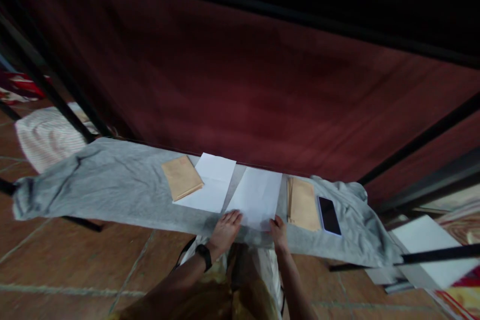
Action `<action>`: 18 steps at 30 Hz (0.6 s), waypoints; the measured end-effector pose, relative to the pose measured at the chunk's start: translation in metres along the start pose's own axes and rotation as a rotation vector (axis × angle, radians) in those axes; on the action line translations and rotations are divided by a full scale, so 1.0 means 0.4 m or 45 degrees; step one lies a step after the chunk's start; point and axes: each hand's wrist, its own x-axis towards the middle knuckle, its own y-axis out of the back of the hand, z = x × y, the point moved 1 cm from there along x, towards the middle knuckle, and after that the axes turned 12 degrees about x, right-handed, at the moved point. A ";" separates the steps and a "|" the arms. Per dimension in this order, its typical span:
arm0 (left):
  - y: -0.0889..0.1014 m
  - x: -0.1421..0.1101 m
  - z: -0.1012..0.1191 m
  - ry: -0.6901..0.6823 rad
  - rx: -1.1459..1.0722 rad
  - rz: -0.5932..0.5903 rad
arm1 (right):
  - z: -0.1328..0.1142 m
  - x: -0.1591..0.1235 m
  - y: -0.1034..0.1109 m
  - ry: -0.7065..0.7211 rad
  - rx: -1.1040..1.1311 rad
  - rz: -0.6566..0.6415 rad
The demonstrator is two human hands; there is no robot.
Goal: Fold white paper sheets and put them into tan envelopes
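A white sheet of paper (257, 192) lies in front of me on a grey cloth. My left hand (226, 230), with a black band on its wrist, rests its outstretched fingers on the sheet's near left corner. At the near right corner, my right hand (278, 233) pinches the edge between thumb and fingers. Left of this sheet is another white sheet (215, 182) with a crease across it. A stack of brown envelopes (182, 177) overlaps its left side. More brown envelopes (303, 204) are stacked just right of my right hand.
A phone (330, 215) with a dark screen lies right of the envelopes. The grey cloth (112, 185) covers a narrow bench between black metal bars (420, 145). A dark red panel (240, 100) rises behind it. White boxes (431, 245) stand at lower right, striped fabric (48, 135) at left.
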 end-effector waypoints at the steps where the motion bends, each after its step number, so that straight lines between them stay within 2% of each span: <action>1: -0.004 -0.004 -0.009 0.000 0.011 -0.043 | 0.002 0.004 0.007 0.012 -0.043 0.008; 3: -0.006 -0.007 -0.013 -0.016 0.040 -0.089 | 0.005 0.010 0.015 0.046 -0.139 0.012; 6: 0.003 -0.006 0.002 -0.057 0.072 -0.084 | 0.005 0.010 0.017 0.101 -0.274 0.029; 10: 0.010 0.000 0.033 -0.122 0.076 -0.083 | -0.002 -0.008 0.012 0.181 -0.426 0.136; 12: 0.011 0.000 0.043 -0.119 0.057 -0.075 | -0.007 -0.023 0.002 0.291 -0.557 0.168; 16: 0.015 0.002 0.047 -0.031 -0.056 -0.033 | -0.005 -0.055 -0.048 0.662 -0.877 -0.008; 18: 0.014 0.009 0.047 0.002 -0.104 0.012 | 0.006 -0.070 -0.078 0.748 -0.971 -0.115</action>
